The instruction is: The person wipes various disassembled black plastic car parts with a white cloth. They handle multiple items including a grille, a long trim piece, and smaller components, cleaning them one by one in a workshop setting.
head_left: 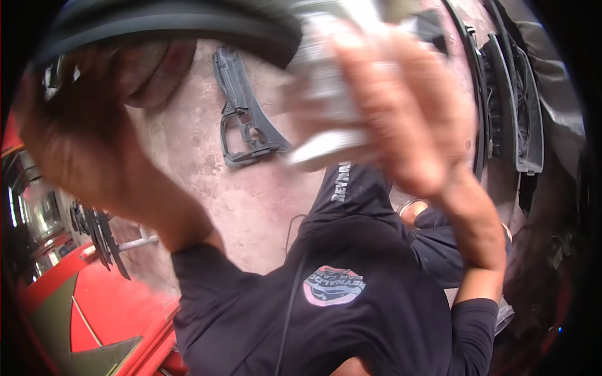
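Your right hand [407, 106] holds a blurred white bundle [323, 91], possibly cloth. Your left hand [78, 141], near the curved black part [175, 28]: finger spread unreadable.

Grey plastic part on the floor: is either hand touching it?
No, the grey plastic part lies on the floor, apart from the left hand and right hand.

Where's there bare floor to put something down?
Bare floor shows between the grey plastic part and the black shirt, and left of that part toward the left hand. Crowded: far right, with dark trim pieces, and lower left, with the red panel.
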The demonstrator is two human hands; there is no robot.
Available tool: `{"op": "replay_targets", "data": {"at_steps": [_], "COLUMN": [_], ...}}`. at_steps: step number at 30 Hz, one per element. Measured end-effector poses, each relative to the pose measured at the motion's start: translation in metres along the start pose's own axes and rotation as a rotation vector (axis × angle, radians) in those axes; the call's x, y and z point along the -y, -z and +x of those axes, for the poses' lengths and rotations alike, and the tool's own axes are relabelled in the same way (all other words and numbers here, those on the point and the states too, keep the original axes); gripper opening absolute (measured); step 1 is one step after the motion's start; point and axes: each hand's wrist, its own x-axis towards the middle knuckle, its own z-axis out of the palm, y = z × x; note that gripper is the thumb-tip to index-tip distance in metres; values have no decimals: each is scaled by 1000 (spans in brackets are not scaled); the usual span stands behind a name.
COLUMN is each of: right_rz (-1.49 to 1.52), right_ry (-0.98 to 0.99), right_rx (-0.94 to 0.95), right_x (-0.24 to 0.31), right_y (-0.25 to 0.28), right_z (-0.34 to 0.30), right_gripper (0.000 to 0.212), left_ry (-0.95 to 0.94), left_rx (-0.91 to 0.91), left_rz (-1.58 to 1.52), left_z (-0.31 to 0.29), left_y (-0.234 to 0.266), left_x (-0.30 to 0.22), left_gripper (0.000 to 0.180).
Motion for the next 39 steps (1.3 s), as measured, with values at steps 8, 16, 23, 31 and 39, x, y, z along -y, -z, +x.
{"op": "replay_targets", "data": {"at_steps": [8,16,23,31,39], "right_rz": [798,1177,953,737,492], "right_ry": [-130,-752,-945,-1129,-1213], "right_rx": [-49,423,495,593,672], "right_x": [133,54,10,8,-28], "right_y": [-70,-34,17,66,152], "right_z": [9,-152,-210,-243,-222], "right_gripper": [44,39,33,32,32], "left_ry": [-120,-438,368,918,1161], "left_rx": [-139,131,203,227,338], "left_rz": [527,1998,2126,2136,2121], "left_z": [30,-53,-238,-377,-399], "left_y": [181,257,372,427,429], "left_x": [-129,-40,93,161,234], "left_gripper": [55,85,84,96,103]}}
